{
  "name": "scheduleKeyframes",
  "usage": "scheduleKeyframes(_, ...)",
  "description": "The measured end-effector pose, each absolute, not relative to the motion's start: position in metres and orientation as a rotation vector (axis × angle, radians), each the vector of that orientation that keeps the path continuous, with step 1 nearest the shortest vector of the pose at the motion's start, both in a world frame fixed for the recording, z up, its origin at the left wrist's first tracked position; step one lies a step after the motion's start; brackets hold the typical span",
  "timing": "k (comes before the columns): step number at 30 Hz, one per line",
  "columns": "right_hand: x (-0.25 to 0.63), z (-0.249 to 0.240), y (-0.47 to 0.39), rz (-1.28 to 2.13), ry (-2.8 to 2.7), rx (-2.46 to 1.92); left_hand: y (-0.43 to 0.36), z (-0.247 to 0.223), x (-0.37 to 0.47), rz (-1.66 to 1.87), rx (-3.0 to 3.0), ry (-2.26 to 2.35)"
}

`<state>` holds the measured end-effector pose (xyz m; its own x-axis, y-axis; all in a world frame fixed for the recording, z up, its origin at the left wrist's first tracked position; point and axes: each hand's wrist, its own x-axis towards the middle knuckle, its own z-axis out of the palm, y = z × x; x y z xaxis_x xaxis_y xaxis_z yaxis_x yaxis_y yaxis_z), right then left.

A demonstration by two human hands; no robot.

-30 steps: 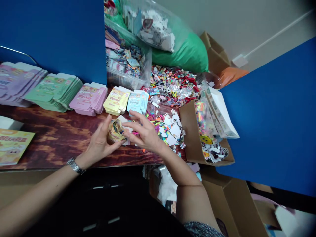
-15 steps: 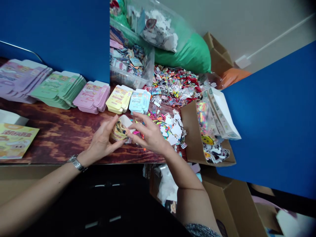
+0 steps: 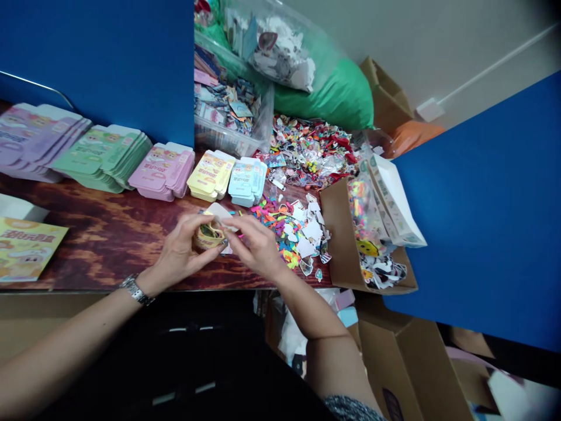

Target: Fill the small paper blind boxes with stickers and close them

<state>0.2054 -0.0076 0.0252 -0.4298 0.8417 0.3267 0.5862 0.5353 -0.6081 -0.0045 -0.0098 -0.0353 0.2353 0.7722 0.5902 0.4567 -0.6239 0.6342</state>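
My left hand (image 3: 186, 245) is wrapped round a small yellow box (image 3: 209, 237), thumb in front and fingers behind. The box is open at the top, with a pale flap (image 3: 218, 211) standing up and some contents showing inside. At its right side my right hand (image 3: 254, 242) has its fingers pressed together by the opening; what they pinch is too small to make out. Beyond the hands are a stack of yellow cartons (image 3: 211, 174) and a stack of light blue ones (image 3: 246, 180).
Pink (image 3: 161, 169), green (image 3: 103, 155) and purple stacks (image 3: 39, 137) line the back left. Loose colourful pieces (image 3: 291, 225) lie right of my hands, beside a cardboard box (image 3: 339, 234). Clear bins (image 3: 263, 120) and a green bag (image 3: 342, 96) stand behind.
My right hand's fingers have lowered and closed together at the box opening, and its forearm has shifted left. My left hand still holds the yellow box in nearly the same place.
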Motion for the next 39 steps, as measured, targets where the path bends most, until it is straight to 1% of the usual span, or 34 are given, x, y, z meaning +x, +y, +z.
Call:
scheduleKeyframes(4,0.191,0.018,-0.013,0.731,-1.932,-1.233,-0.010,-0.033,-0.005,1.339,2.210,1.116)
scheduleKeyframes(6,0.188,0.020,-0.015,0.720,-1.909,-1.206,-0.011,-0.032,-0.006,1.348,2.233,1.127)
scheduleKeyframes(8,0.188,0.023,-0.015,0.634,-1.949,-1.170,-0.013,-0.033,-0.006,1.348,2.247,1.177)
scheduleKeyframes(11,0.188,0.028,-0.015,0.564,-2.009,-1.108,-0.015,-0.034,-0.007,1.255,2.260,1.258)
scheduleKeyframes(16,0.188,0.031,-0.010,0.715,-2.017,-1.075,-0.017,-0.034,-0.008,1.113,2.286,1.286)
scheduleKeyframes(20,0.186,0.032,-0.005,0.746,-1.937,-1.200,-0.018,-0.035,-0.006,1.080,2.310,1.342)
scheduleKeyframes(23,0.183,0.033,-0.006,0.688,-1.980,-1.240,-0.019,-0.037,-0.005,1.000,2.353,1.418)
scheduleKeyframes(26,0.180,0.029,-0.010,0.594,-2.059,-1.163,-0.018,-0.039,-0.006,0.897,2.483,1.515)
scheduleKeyframes(29,0.176,0.017,-0.017,0.498,-2.054,-1.155,-0.017,-0.037,-0.008,0.816,2.593,1.542)
scheduleKeyframes(34,0.163,-0.010,-0.032,0.385,-2.030,-1.234,-0.020,-0.032,-0.009,0.710,2.477,1.595)
scheduleKeyframes(37,0.157,-0.018,-0.040,0.387,-2.051,-1.215,-0.023,-0.032,-0.010,0.655,2.477,1.626)
scheduleKeyframes(39,0.158,-0.018,-0.039,0.454,-2.099,-1.171,-0.024,-0.032,-0.012,0.629,2.482,1.608)
